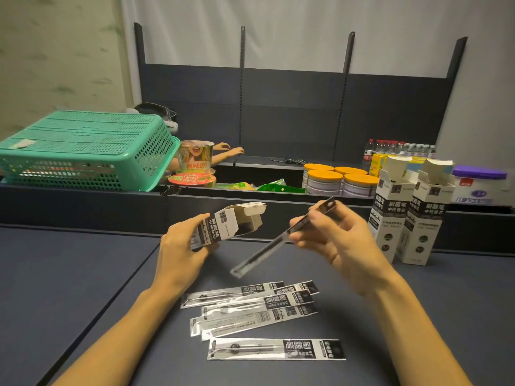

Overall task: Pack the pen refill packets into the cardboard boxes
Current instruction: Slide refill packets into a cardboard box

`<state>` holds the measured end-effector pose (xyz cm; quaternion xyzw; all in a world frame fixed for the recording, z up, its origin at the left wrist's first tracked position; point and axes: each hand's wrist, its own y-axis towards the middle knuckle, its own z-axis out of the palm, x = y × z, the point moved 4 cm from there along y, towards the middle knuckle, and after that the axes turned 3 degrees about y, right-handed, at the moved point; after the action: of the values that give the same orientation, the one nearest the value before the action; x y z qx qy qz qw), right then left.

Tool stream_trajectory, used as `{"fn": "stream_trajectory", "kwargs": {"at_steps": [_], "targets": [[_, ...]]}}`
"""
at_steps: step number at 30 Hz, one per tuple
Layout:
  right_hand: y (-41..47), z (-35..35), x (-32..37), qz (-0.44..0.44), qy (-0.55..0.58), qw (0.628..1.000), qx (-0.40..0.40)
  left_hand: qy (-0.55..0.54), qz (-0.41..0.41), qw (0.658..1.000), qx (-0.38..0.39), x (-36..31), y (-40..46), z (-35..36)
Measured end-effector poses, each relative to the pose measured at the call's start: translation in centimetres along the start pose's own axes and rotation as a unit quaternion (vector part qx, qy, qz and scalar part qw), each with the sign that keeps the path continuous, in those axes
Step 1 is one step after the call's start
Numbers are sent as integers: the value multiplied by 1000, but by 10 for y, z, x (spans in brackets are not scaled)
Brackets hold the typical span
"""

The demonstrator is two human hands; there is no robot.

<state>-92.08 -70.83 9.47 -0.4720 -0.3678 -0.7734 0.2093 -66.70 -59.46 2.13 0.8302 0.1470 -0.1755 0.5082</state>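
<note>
Both hands (pixel 184 240) (pixel 334 238) raised, fingers curled, gripping.

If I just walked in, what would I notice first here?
Probably the two hands in the middle: the left hand holds an open cardboard box, and the right hand holds a refill packet beside it. Then the big green basket, upside down at the back left.

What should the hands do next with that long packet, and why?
Probably slide it into the box. The right hand pinches a refill packet in the air, and the left hand grips a cardboard box with its flap open toward that packet. More packets lie waiting on the table.
</note>
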Motion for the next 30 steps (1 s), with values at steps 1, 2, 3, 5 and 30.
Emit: {"fn": "stream_trajectory", "kwargs": {"at_steps": [1, 2, 3, 5, 30], "targets": [[0, -3, 4, -18, 27, 999, -17, 2, -1, 1000, 0, 0, 0, 0], [1, -6, 7, -35, 54, 997, -32, 4, -2, 1000, 1, 0, 0, 0], [1, -9, 9, -51, 76, 995, -44, 5, -3, 1000, 3, 0, 0, 1], [2, -12, 12, -76, 97, 991, -56, 4, -5, 1000, 6, 1, 0, 1], [2, 19, -35, -335, -435, 836, 12, 13, 47, 998, 29, -5, -2, 5]]}}
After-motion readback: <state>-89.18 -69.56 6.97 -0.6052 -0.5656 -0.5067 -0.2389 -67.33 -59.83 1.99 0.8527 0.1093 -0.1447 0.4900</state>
